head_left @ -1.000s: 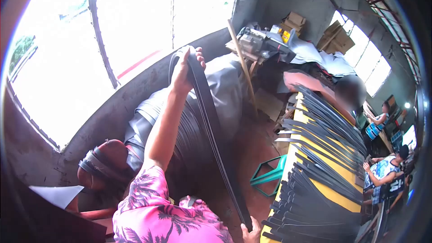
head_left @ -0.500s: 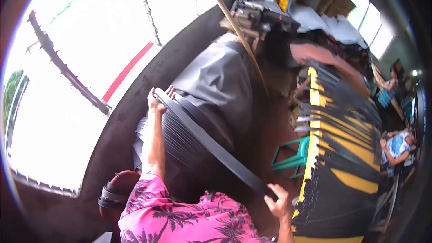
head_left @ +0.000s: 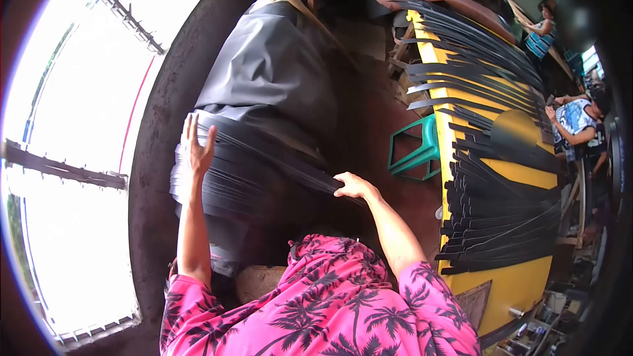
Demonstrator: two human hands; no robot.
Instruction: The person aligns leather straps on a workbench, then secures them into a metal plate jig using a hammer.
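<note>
**Strip (head_left: 283, 157) down on the pile (head_left: 227, 188), left of the worktop (head_left: 521, 280)**

Far left of the worktop: left hand (head_left: 198, 150), fingers up and parted, thumb wide, palm laid at the strip's outer end, not closed round it. A second ago this end was raised high by the window; now it lies low on the pile.

Nearer the worktop: grey sheet (head_left: 264, 69) bunched just behind the pile. Strip slants across the pile toward the right hand (head_left: 353, 186), which has its near end pinched narrow between thumb and fingers. Span no longer hangs in the air; my reading: the pile now bears much of it, so the left palm can steady without gripping.

Just left of the worktop: green stool (head_left: 428, 142).

On the worktop: many black strips (head_left: 494, 221), ends overhanging its left edge.

Beyond its right side: a co-worker (head_left: 572, 122), hands raised.
</note>
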